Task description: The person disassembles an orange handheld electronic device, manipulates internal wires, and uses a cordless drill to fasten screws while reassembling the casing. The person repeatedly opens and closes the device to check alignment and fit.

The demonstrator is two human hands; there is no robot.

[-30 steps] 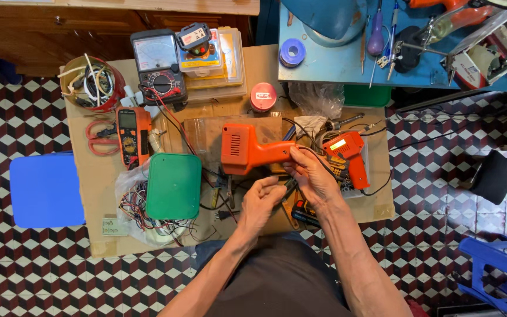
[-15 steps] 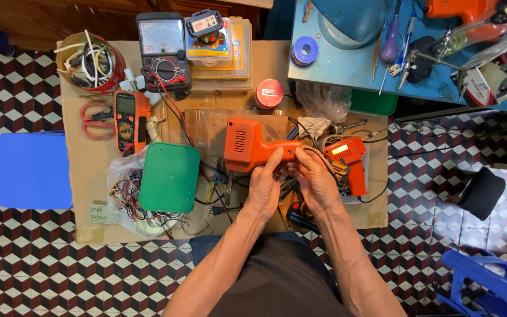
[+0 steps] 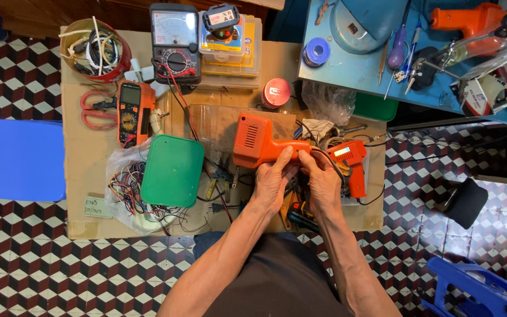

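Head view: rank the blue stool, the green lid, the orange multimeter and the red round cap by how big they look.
1. Blue stool, largest.
2. Green lid.
3. Orange multimeter.
4. Red round cap, smallest.
The stool sits on the floor, farther from the camera than the rest, so its real lead is probably greater.

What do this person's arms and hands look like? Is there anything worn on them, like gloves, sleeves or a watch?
Both arms are bare from the bottom edge of the picture up to the fingers: no sleeves show. The left hand and the right hand wear no gloves, and no watch, ring or bracelet can be seen. The forearms are lean and sinewy. A dark brown garment covers the body or lap between them.
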